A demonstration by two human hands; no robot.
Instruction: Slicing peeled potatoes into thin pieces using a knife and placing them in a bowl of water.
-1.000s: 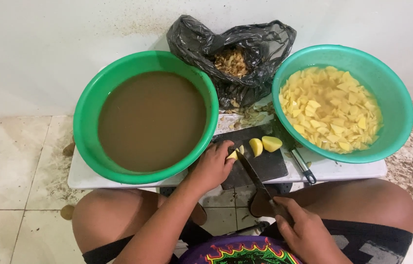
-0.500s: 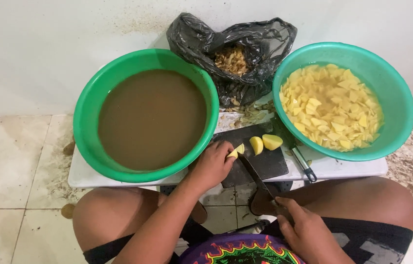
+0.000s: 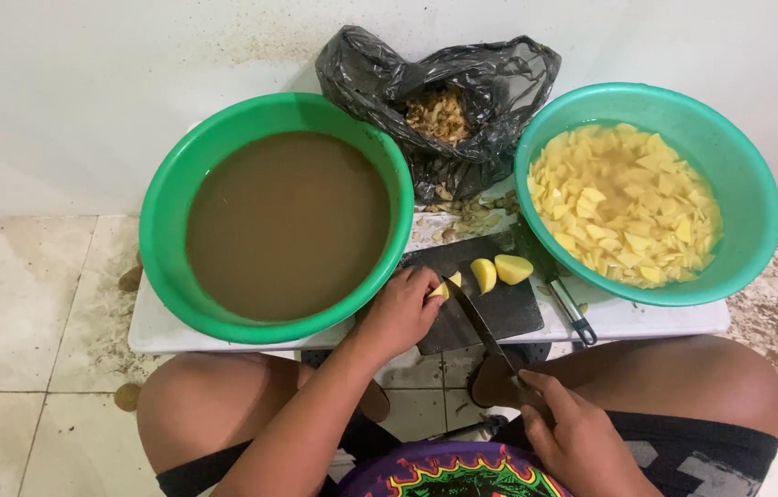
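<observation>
Head view, looking down: left hand [image 3: 400, 311] lies on the dark rectangular cutting board [image 3: 499, 308], its grip closed on a small yellow peeled potato piece [image 3: 441, 289] at the board's left edge, fingertips curled over it. Right hand [image 3: 578, 437] is low, near the lap, w/ grip clenched on the handle of a long dark-bladed knife [image 3: 479, 322]; the blade runs up-left & its tip meets the held piece. Two more yellow potato halves [image 3: 498, 271] lie on the board just beside, to the right. Board sits on a small white counter [image 3: 647, 320] btw. two big bowls: large green plastic basin of brown murky water [image 3: 283, 216] on the left, green plastic basin of cut yellow potato slices in water [image 3: 647, 189] on the right. Behind, a black plastic bag with peels [image 3: 444, 101] leans at the white wall. A black-handled peeler [image 3: 566, 304] lies right of the board.
</observation>
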